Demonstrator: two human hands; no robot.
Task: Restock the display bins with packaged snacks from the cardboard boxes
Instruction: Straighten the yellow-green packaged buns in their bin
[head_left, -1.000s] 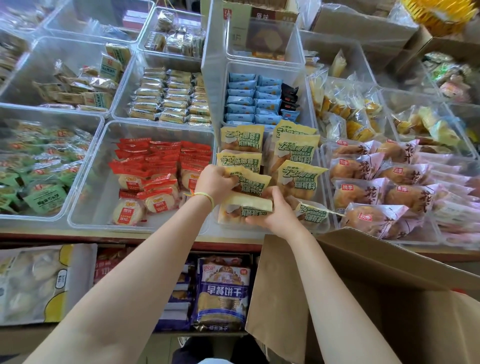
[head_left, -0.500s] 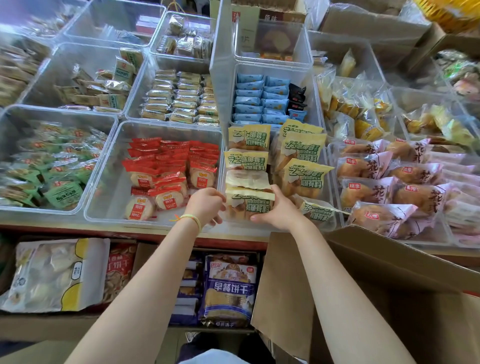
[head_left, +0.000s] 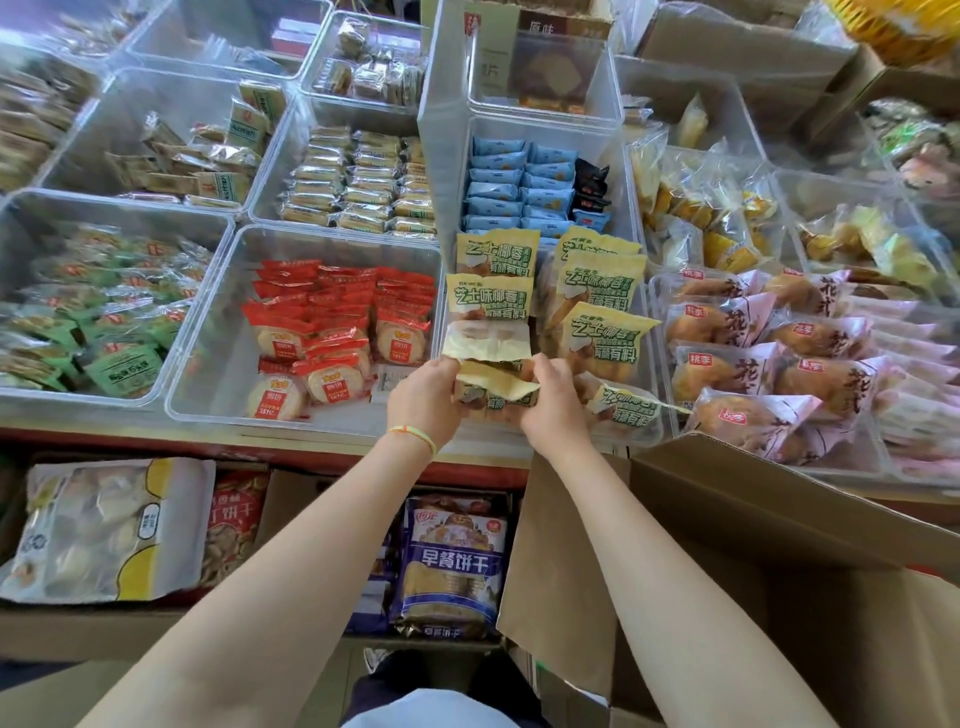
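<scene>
Gripping one yellow-and-green snack packet (head_left: 493, 392) between them, the left hand (head_left: 423, 402) and the right hand (head_left: 553, 408) were positioned at the near end of the middle display bin (head_left: 667, 415). The left fingers were curled round the packet's left end, and the right fingers curled round its right end; the packet sat low against the bin's front wall, just in front of a face-down packet (head_left: 485, 338) of the same kind. Further packets of that line were stacked in two rows behind and to the right.

Assessment of handling: the packet appeared light, with a thin, crinkly film wrapper likely to slip and crease. Its contents looked like soft baked goods, so a hard squeeze could deform them. Holding by the sealed end flaps or lightly across both short ends was judged safest.

The cardboard box (head_left: 779, 571) stood open at lower right, its interior not visible. Neighbouring bins held red packets (head_left: 337, 322) and pink-wrapped buns (head_left: 753, 358).
</scene>
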